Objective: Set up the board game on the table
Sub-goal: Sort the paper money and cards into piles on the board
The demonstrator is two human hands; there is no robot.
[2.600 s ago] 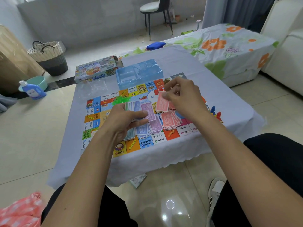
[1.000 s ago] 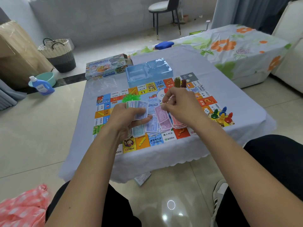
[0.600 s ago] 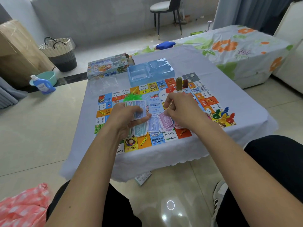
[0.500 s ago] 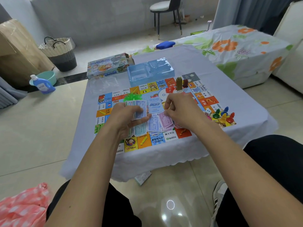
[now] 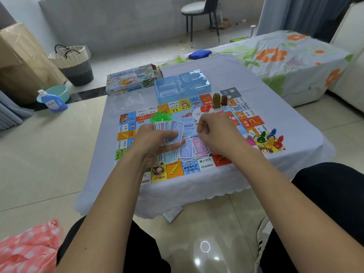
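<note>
The colourful game board [image 5: 174,170] lies flat on the grey-clothed table [image 5: 226,75]. My left hand [image 5: 153,142] grips a fanned stack of play money [image 5: 173,133], blue note on top, just above the board. Piles of notes lie on the board beneath it, with a purple pile [image 5: 201,146] and a blue pile [image 5: 186,151]. Beside the fan, my right hand [image 5: 216,134] hovers over the piles with fingers curled down; its palm side is hidden. Green plastic pieces [image 5: 160,116] sit behind the fan. Coloured pawns [image 5: 271,138] and dice [image 5: 251,134] rest at the board's right corner.
A blue plastic tray [image 5: 181,85] and the game box [image 5: 132,79] stand at the table's far side. Two small tower pieces [image 5: 216,100] stand on the board's far edge. A leaflet [image 5: 172,213] lies on the floor under the table. A floral-covered table [image 5: 285,56] is behind, right.
My right hand held a red note up earlier; it has since come down over the piles with no note showing. The left hand keeps its fan, now with fewer notes on top.
</note>
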